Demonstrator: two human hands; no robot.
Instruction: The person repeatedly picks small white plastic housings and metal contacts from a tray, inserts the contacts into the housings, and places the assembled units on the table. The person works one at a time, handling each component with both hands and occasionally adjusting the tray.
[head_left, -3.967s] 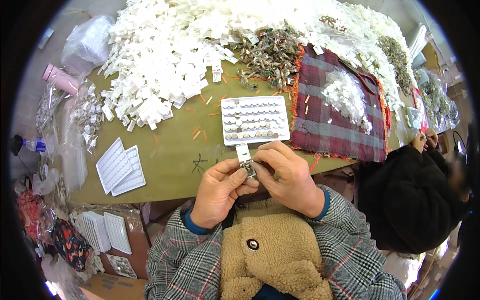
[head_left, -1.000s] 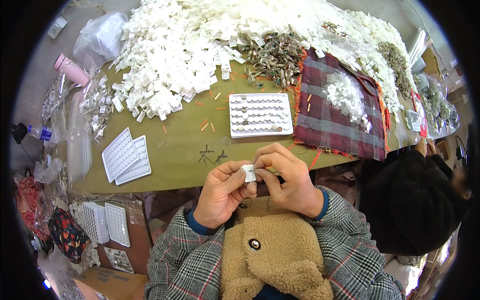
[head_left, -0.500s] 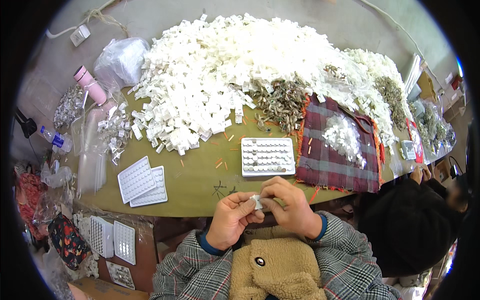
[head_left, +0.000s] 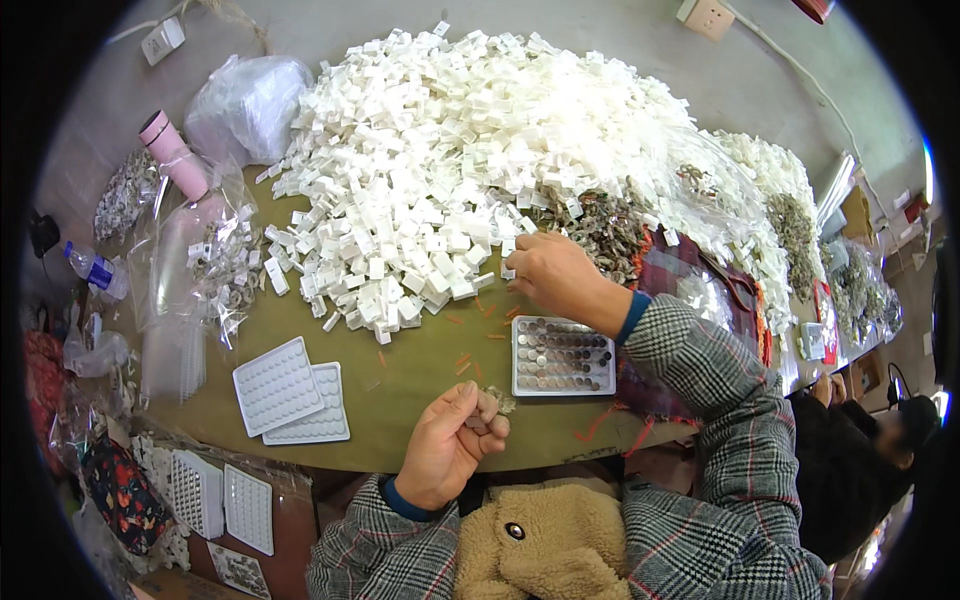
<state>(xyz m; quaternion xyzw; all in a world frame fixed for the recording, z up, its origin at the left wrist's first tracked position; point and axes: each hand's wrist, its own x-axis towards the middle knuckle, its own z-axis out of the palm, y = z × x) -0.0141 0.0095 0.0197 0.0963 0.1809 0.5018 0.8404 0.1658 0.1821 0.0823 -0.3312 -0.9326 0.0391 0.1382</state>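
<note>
My right hand [head_left: 568,282] reaches over the table to the front edge of a large heap of small white plastic pieces [head_left: 400,215]. Its bent fingertips close on one small white piece there. Nearer to me, my left hand [head_left: 452,440] is raised above the table's front edge with its fingers curled in. Whatever they hold is mostly hidden; something small and brownish shows past the fingertips. Below my right forearm lies a white tray [head_left: 516,357] with rows of small round discs, some silvery, some dark. Next to the heap sits a pile of tangled metal parts [head_left: 603,228].
Two white dimpled trays [head_left: 278,388] overlap at the left. Beyond them are clear plastic sleeves [head_left: 175,345] and a pink bottle [head_left: 173,155]. A plaid cloth [head_left: 650,385] lies partly under my right arm. Another person [head_left: 850,470] sits at the right.
Both hands were together over a small white piece. Now they are apart: the right has gone forward to the heap, while the left stays near me. The view has shifted slightly.
</note>
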